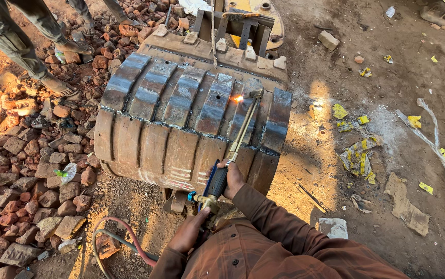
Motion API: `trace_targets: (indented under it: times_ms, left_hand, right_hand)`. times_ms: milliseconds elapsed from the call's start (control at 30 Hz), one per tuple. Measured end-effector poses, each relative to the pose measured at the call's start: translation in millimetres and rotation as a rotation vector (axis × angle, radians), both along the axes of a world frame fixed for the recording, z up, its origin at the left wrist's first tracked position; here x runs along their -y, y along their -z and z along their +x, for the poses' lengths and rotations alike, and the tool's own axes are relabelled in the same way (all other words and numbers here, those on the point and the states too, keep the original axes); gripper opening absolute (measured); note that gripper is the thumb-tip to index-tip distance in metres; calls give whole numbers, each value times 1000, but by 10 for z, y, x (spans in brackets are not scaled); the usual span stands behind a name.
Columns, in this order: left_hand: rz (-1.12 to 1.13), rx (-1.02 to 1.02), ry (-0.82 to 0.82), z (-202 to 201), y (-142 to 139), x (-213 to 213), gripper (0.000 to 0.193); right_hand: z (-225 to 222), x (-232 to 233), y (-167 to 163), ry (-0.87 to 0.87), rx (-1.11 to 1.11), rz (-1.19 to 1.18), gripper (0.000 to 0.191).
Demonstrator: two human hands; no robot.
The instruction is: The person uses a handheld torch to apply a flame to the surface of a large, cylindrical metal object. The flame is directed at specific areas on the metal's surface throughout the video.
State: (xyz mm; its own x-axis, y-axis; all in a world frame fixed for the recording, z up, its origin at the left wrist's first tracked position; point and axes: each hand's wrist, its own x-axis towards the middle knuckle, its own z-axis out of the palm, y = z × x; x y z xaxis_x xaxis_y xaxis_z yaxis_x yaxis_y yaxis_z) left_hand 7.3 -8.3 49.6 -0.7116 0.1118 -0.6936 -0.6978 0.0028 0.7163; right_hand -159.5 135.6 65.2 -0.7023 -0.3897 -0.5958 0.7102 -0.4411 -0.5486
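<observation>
Torch [235, 142] held in both hands, tip angled up-right onto bucket [181, 119].

One head-worn camera, looking steeply down and forward over the person's chest. Both hands gripping the cutting torch [233, 150] sit close at bottom centre; beyond the grip the excavator bucket [181, 124] fills the middle, rubble left, littered dirt right.
</observation>
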Motion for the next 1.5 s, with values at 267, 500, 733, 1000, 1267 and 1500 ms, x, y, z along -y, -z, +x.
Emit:
trace_targets:
  times_ms: [267,500,733,1000,1267,1500]
  left_hand:
    - [61,-11,-29,12,45,-17,71]
    - [81,4,-51,32,-3,-30,70]
    - [115,-4,-64,41,-20,-24,72]
    - [49,1,-45,14,13,12,72]
    - [37,-4,-18,1,-7,-3,72]
    - [70,-23,-35,9,15,-7,68]
  right_hand:
    - [3,-17,27,-22,13,-8,33]
    - [11,-32,13,-27,27,5,32]
    - [28,-16,22,-26,23,-12,33]
    - [20,4,-8,-11,15,-2,31]
    - [16,-20,0,23,48,22,32]
    - [15,-73,85,-21,58,-16,40]
